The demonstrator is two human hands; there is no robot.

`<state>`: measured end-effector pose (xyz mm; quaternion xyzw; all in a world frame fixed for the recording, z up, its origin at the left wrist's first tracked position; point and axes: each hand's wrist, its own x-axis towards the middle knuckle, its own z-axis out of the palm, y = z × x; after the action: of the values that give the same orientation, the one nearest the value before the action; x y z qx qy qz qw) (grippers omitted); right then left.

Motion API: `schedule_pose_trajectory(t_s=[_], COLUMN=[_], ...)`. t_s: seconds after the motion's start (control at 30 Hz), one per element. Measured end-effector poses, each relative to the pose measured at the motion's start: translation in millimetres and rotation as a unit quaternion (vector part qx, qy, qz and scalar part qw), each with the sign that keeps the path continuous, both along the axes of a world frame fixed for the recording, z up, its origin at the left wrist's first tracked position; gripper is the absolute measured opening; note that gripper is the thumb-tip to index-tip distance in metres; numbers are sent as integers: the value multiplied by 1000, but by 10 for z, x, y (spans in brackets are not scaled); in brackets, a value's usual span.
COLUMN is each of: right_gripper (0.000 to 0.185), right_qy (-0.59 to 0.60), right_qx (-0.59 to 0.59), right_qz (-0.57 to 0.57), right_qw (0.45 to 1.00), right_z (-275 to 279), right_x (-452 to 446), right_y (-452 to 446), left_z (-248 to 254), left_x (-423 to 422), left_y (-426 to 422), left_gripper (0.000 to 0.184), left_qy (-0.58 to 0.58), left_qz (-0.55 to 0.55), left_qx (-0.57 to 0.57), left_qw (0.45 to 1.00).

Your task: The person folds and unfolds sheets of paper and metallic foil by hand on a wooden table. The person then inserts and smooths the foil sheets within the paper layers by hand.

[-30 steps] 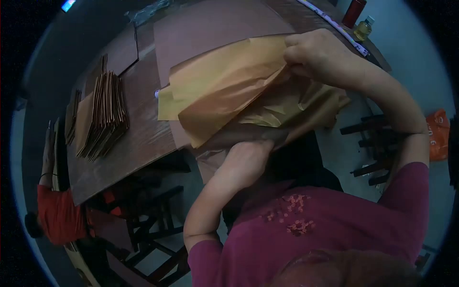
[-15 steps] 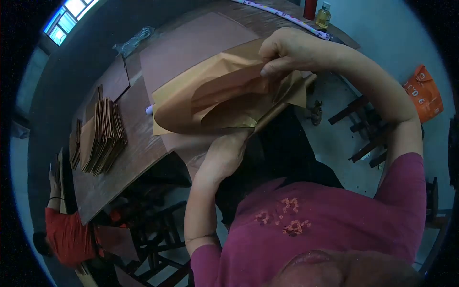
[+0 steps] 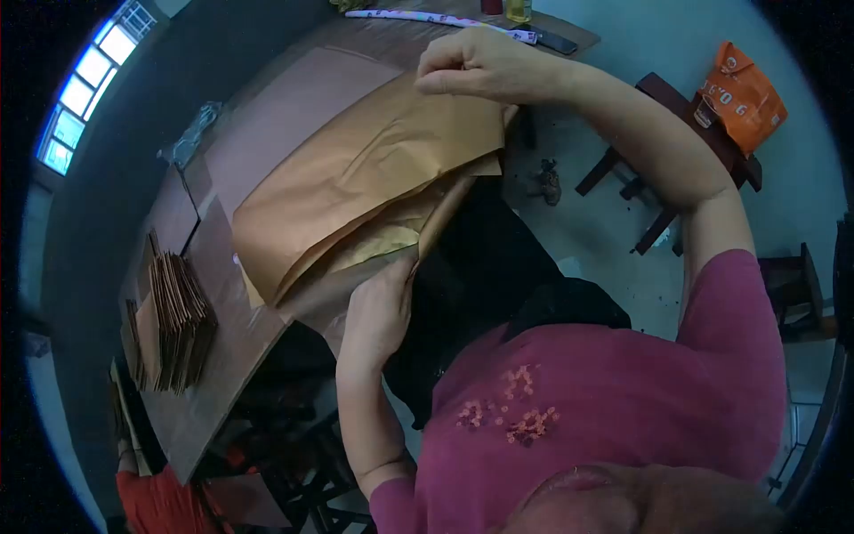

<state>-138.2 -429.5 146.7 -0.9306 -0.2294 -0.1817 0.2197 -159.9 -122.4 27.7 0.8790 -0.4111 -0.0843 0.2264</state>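
A large piece of brown paper (image 3: 365,160), creased and layered, bulges over the table's near edge and my lap. My left hand (image 3: 380,307) is closed on its near edge, beside a long folded strip; the fingertips are partly hidden. At the far upper edge, my right hand (image 3: 463,64) is closed in a pinch on the paper, thumb against the fingers. Between the layers, a gap shows a lighter, yellowish inner sheet (image 3: 378,245).
A stack of folded brown paper pieces (image 3: 182,325) stands on the wooden table (image 3: 240,303) at left. Clear plastic (image 3: 191,133) and a patterned strip (image 3: 436,18) lie farther back. An orange bag (image 3: 743,102) rests on a stool (image 3: 663,98) at right. Another person's red sleeve (image 3: 160,503) shows lower left.
The upper paper layer has swung over toward me, covering most of the opening seen before. My right hand has moved left and slightly up. The whole view has shifted.
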Motion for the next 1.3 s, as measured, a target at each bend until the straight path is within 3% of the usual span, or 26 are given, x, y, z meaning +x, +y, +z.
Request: schedule_pose_trajectory(t_s=[0.13,0.2,0.33,0.4,0.5,0.53,0.6,0.67,0.7,0.83,0.9,1.0,1.03,1.07,1.13,1.3], right_gripper=[30,33,38,42,51,51,52,52,53,59,64,58,43,43,26,18], right_qy=[-30,110,145,63,-74,-77,-36,35,102,55,39,89,80,84,92,61], right_qx=[135,219,193,62,-17,-11,6,-53,-96,-88,-153,-185,-161,-164,-131,-157], right_qz=[-112,-279,-276,-274,-180,-169,-43,29,-3,-14,11,-2,17,11,-1,-34], right_qw=[984,929,930,958,981,983,998,998,990,995,987,979,984,983,987,985], right_z=[-708,-1063,-1431,-1486,-1431,-1430,-1429,-1374,-1257,-1268,-1227,-1196,-1200,-1189,-1129,-926], right_x=[171,214,351,513,746,872,1129,1390,1408,1562,1608,1694,1729,1735,1761,1818], right_y=[-683,-963,-1088,-1012,-633,-464,-70,355,614,1105,1101,1107,1092,1085,1051,839], left_z=[-44,-74,8,-82,-199,-210,-215,-258,-210,-275,-274,-239,-236,-264,-305,-278], left_x=[40,56,-8,10,68,72,73,85,57,107,100,84,85,93,115,133], left_y=[21,13,-68,-67,-90,-110,-138,-167,-191,-152,-144,-127,-114,-98,-88,-111], left_gripper=[22,22,24,25,24,24,24,27,28,28,27,27,27,27,27,25], left_qy=[12,15,21,4,-10,1,8,-3,6,-12,3,20,19,22,13,24], left_qz=[-6,-18,-14,-23,-25,-21,-6,-20,-12,-18,-16,-9,-11,-17,-25,-25], left_qx=[-13,-26,0,0,17,38,61,47,46,50,50,53,43,40,9,26], left_qw=[1000,999,1000,1000,999,999,998,999,999,999,999,998,999,999,1000,999])
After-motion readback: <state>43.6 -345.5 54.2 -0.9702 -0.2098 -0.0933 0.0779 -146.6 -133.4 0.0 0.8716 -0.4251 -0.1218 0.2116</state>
